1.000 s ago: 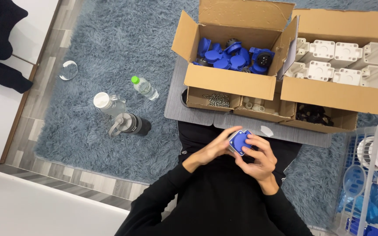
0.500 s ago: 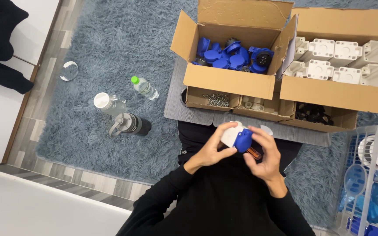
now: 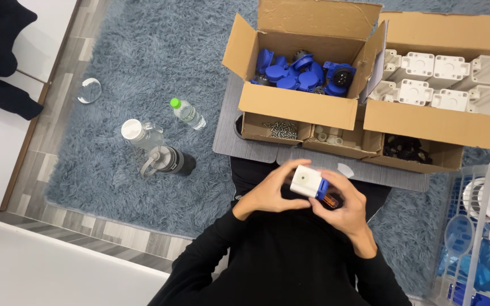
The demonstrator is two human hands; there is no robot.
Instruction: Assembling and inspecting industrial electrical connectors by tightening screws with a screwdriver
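Observation:
Both of my hands hold one small white-and-blue socket part (image 3: 307, 182) in front of my chest, its white housing facing up. My left hand (image 3: 270, 192) grips its left side with the thumb over the top. My right hand (image 3: 344, 207) cups the right side, where a bit of blue and an orange piece show between the fingers. Straight ahead stands an open cardboard box (image 3: 299, 105) holding several blue socket parts (image 3: 304, 71). Beside it, on the right, a second open box (image 3: 435, 122) holds several white housings (image 3: 443, 79).
Three small trays hold screws (image 3: 279, 129), pale bits (image 3: 330, 135) and black bits (image 3: 406, 148) on a grey mat (image 3: 228, 144). Three bottles (image 3: 160, 141) lie on the shaggy blue rug. A clear crate (image 3: 480, 226) with white and blue items sits at the right. Dark clothing (image 3: 1, 56) lies far left.
The part has turned in my hands: a second ago its blue face was up, now the white housing faces up. Both hands stayed in front of my chest.

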